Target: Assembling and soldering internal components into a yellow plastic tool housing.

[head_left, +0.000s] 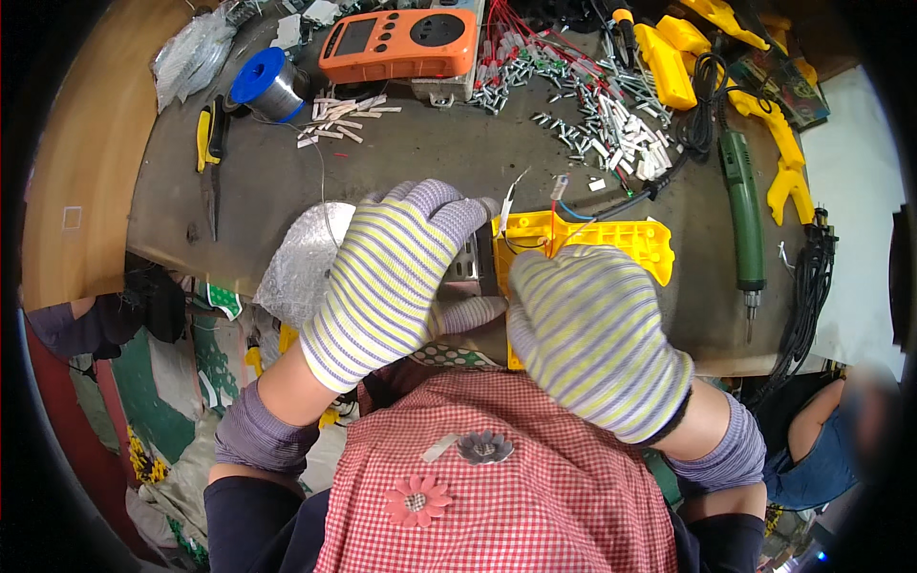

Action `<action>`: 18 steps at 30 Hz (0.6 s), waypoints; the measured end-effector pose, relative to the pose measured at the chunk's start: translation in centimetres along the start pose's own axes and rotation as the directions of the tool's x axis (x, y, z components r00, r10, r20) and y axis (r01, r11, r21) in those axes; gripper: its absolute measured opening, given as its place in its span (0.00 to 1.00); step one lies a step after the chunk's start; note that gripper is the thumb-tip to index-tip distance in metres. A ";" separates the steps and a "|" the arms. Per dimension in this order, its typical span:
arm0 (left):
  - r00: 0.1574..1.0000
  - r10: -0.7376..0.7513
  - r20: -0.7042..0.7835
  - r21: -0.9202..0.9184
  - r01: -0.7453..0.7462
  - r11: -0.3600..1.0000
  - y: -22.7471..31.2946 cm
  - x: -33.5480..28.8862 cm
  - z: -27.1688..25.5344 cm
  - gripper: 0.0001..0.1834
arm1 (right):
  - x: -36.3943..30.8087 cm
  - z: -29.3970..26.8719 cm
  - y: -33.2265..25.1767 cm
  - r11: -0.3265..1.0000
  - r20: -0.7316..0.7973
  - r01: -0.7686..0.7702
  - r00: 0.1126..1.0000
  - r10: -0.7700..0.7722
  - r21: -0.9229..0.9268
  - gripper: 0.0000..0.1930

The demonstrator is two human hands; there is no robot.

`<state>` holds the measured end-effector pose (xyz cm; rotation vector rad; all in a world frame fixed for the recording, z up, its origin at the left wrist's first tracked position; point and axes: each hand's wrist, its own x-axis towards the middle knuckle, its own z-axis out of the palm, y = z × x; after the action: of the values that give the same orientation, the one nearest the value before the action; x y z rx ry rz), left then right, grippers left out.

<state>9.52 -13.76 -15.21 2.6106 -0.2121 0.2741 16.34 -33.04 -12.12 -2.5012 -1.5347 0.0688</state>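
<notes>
Both of my hands wear yellow-and-purple striped knit gloves. My left hand [396, 272] is curled over the left end of a yellow plastic housing [626, 241] at the near edge of the workbench, with a grey metal part [468, 267] showing under its fingers. My right hand [592, 334] grips the same housing from the front and covers its near half. Thin red, blue and black wires [559, 208] rise from the top of the housing. What the fingers pinch underneath is hidden.
On the grey bench [430, 158] lie an orange meter [399, 43], a blue solder spool [263, 81], yellow-handled cutters [207, 143], several small white connectors [611, 124], a green electric screwdriver [743, 205], more yellow housings [669, 62] and a foil bag [306, 258].
</notes>
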 end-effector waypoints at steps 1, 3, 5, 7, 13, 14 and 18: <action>0.999 0.032 -0.020 0.027 -0.031 0.999 0.1 0.0 -0.1 0.37 | -0.1 -0.1 -0.2 1.000 0.087 -0.001 0.996 0.003 -0.028 0.09; 0.997 0.055 -0.053 0.101 -0.050 0.994 0.0 0.0 0.2 0.36 | -1.0 -0.7 -0.5 0.998 0.089 -0.022 0.996 0.017 0.054 0.09; 0.983 0.095 -0.158 0.177 -0.067 0.982 1.2 -0.4 -0.2 0.30 | -2.8 -0.8 0.1 0.964 0.022 0.007 1.000 -0.013 0.265 0.12; 0.960 0.229 -0.161 0.213 -0.192 0.958 2.0 -2.7 -0.2 0.29 | -5.3 -0.5 1.2 0.911 -0.008 0.045 0.999 -0.046 0.410 0.14; 0.920 0.390 -0.045 0.248 -0.368 0.896 3.3 -4.2 2.7 0.23 | -8.5 2.2 2.6 0.838 -0.102 0.351 0.935 -0.340 0.418 0.17; 0.918 0.392 -0.052 0.210 -0.374 0.904 3.2 -4.2 2.9 0.22 | -8.8 2.1 2.4 0.840 -0.101 0.348 0.936 -0.338 0.415 0.17; 0.923 0.383 -0.035 0.137 -0.375 0.917 3.1 -4.5 3.5 0.22 | -10.5 1.3 0.3 0.949 0.082 -0.129 0.991 0.110 0.287 0.22</action>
<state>5.07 -17.75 -17.83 2.6655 -0.7049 0.5167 11.64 -42.26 -14.17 -2.3704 -1.2847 0.3717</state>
